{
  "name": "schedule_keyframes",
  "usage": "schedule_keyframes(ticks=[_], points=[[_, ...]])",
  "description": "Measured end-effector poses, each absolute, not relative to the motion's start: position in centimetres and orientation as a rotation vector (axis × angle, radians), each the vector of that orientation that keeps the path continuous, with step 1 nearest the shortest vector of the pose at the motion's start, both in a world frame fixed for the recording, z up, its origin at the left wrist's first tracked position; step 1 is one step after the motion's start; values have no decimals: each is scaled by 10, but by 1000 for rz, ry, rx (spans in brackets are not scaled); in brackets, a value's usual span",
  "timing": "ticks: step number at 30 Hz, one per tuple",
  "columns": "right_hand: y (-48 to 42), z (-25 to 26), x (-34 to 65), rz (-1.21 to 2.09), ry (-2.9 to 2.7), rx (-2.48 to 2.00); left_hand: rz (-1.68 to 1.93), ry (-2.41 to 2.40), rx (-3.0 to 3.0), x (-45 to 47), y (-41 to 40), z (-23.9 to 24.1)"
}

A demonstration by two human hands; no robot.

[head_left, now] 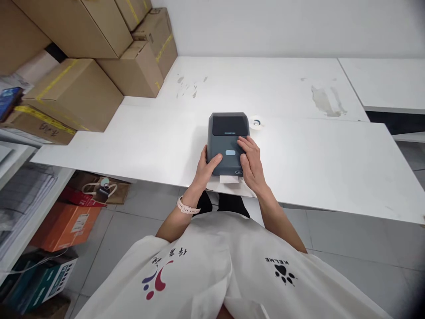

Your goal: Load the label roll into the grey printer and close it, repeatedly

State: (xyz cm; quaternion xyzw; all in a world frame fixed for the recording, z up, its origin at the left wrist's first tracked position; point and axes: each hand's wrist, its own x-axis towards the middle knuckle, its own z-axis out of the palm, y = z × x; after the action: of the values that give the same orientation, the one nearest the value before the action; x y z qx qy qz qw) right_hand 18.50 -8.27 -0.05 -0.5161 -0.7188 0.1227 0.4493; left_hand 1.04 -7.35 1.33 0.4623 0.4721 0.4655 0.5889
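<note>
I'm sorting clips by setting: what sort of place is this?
Probably a packing or storage workroom: taped cardboard boxes stacked on a white table, and what looks like a small printer.

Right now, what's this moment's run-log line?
left hand: holds left side of dark grey device; right hand: fingers on its top; paper: out at near edge; white round item: by far-right corner; surface: white table

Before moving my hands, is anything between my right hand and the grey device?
Nothing visible: your right hand rests on the grey device near its right edge. The round white item sits by the device's far right corner, beyond your hand.
</note>
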Motion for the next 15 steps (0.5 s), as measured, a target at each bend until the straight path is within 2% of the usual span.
schedule_keyframes(ticks=[9,15], points=[[-83,-5,181,233,-1778,-1331,1153,1139,1144,12,-77,7],[-84,-4,182,298,-1748,-1310,1294,1593,1100,9,-133,-19]])
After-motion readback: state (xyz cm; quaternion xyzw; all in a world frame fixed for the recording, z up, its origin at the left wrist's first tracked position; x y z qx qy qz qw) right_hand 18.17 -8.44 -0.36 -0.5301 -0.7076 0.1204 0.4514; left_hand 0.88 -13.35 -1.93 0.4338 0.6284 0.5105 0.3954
